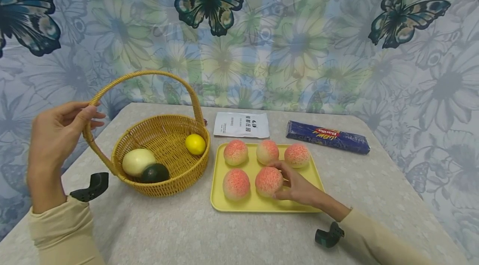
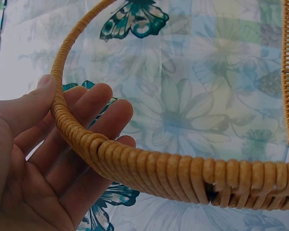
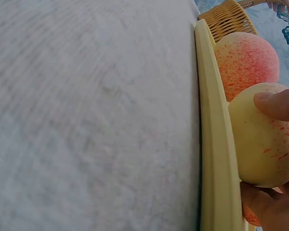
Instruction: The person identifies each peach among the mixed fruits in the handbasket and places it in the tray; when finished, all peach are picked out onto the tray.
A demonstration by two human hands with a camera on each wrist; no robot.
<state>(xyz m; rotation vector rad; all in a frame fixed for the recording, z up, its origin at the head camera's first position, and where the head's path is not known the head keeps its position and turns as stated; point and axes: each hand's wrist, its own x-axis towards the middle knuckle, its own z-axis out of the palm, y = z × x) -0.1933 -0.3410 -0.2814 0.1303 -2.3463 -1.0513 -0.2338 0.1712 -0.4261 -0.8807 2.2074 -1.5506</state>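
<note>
My left hand (image 1: 93, 116) is raised at the left, by the arched handle (image 1: 149, 73) of a wicker basket (image 1: 172, 188). In the left wrist view the handle (image 2: 149, 173) lies between the thumb and the nearly straight fingers (image 2: 103, 103), and the left hand (image 2: 77, 103) touches it loosely. My right hand (image 1: 284, 182) grips the front right peach (image 1: 267, 181) on a yellow tray (image 1: 262, 207), among several pink peaches. The right wrist view shows this peach (image 3: 260, 144) held against the tray's rim (image 3: 212, 144), with fingertips (image 3: 279, 103) on it.
Inside the basket lie a lemon (image 1: 195, 144), a pale round fruit (image 1: 138, 162) and a dark green fruit (image 1: 155, 172). Behind the tray are a white packet (image 1: 242, 125) and a blue pasta box (image 1: 327, 136). A butterfly-print curtain hangs behind the table.
</note>
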